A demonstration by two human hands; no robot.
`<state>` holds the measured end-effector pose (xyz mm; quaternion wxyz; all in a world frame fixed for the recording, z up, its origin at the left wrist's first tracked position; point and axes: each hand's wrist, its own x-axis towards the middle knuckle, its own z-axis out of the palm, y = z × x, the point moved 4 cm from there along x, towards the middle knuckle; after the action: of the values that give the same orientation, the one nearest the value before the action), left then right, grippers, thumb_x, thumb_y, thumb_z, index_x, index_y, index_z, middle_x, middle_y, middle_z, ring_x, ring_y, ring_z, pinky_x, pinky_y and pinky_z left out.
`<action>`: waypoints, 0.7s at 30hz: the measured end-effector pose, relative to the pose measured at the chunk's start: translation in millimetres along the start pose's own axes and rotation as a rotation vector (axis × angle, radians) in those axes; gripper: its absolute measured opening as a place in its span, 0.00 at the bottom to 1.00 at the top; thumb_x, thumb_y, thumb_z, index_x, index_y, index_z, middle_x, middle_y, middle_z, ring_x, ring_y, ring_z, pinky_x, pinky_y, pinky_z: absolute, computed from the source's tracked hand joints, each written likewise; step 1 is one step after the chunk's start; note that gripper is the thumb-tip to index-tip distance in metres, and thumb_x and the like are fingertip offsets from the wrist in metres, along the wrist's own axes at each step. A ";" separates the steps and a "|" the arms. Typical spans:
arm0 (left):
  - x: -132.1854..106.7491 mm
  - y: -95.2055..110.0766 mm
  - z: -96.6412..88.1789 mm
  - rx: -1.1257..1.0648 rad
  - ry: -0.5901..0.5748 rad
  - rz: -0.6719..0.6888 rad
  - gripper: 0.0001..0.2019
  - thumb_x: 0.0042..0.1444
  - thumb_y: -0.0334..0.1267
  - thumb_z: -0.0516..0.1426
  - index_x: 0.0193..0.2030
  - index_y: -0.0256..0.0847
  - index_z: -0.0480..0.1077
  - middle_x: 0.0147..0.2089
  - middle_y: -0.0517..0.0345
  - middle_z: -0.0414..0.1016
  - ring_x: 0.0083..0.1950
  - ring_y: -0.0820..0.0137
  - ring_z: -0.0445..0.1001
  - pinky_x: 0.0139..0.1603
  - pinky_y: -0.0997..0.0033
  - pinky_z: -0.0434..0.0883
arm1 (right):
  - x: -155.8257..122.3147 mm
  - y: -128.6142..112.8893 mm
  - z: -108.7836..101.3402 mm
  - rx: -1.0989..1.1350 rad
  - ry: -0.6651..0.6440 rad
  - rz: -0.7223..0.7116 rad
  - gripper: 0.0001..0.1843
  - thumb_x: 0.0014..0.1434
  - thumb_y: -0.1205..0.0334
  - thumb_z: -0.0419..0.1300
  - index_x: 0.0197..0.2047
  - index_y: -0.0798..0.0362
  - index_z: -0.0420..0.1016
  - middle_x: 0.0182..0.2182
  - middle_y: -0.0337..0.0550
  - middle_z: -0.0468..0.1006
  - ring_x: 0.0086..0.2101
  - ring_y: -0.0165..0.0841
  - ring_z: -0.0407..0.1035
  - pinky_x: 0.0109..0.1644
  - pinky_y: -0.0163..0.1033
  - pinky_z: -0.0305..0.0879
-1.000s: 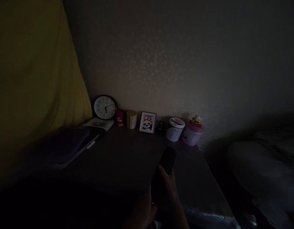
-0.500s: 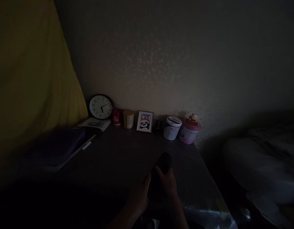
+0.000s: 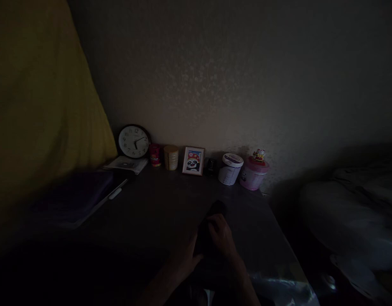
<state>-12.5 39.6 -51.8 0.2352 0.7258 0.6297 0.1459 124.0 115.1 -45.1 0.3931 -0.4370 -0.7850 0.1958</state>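
Note:
A dark, elongated object with a rounded far end (image 3: pixel 218 207) is between my hands above the front part of the table; the dim light hides its kind. My right hand (image 3: pixel 223 236) lies over its right side and top, with fingers bent round it. On the near left side my left hand (image 3: pixel 188 254) grips it, thumb stretched toward the right along the near end. Most of the left fingers are lost in shadow.
Along the wall stand a round clock (image 3: pixel 134 141), a red can (image 3: pixel 155 155), a yellow container (image 3: pixel 171 158), a panda picture frame (image 3: pixel 193 161), a white tub (image 3: pixel 230 170) and a pink tub (image 3: pixel 254 175). A purple folded item (image 3: pixel 77 191) lies left; the table's right edge drops off.
My right hand has shifted up and left over the dark object, its fingers now bent across the top. The object's far end has tipped slightly left, and my left thumb now points right.

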 end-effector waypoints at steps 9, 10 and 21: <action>3.8 4.0 12.4 0.113 -0.021 -0.054 0.39 0.49 0.30 0.53 0.65 0.35 0.34 0.68 0.42 0.36 0.67 0.62 0.40 0.64 0.61 0.48 | -20.2 14.6 -17.4 0.281 0.047 0.214 0.12 0.55 0.53 0.53 0.37 0.51 0.71 0.33 0.41 0.74 0.35 0.33 0.68 0.38 0.34 0.64; 4.2 5.1 12.7 0.143 -0.012 -0.057 0.39 0.50 0.31 0.53 0.65 0.34 0.35 0.67 0.41 0.37 0.67 0.61 0.40 0.64 0.60 0.48 | -24.3 15.5 -19.5 0.311 0.056 0.237 0.13 0.55 0.52 0.53 0.37 0.51 0.71 0.31 0.40 0.74 0.33 0.32 0.68 0.35 0.33 0.64; 10.5 2.7 46.5 0.349 0.212 -0.078 0.28 0.55 0.34 0.53 0.62 0.42 0.48 0.60 0.46 0.57 0.56 0.60 0.63 0.52 0.52 0.66 | -19.5 12.8 -22.8 0.325 -0.012 0.235 0.12 0.55 0.53 0.53 0.36 0.51 0.71 0.33 0.40 0.74 0.35 0.32 0.68 0.38 0.34 0.64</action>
<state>15.1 42.3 -90.7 0.0440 0.7111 0.6944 0.1007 154.9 104.8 -48.1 0.4280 -0.4554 -0.6890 0.3671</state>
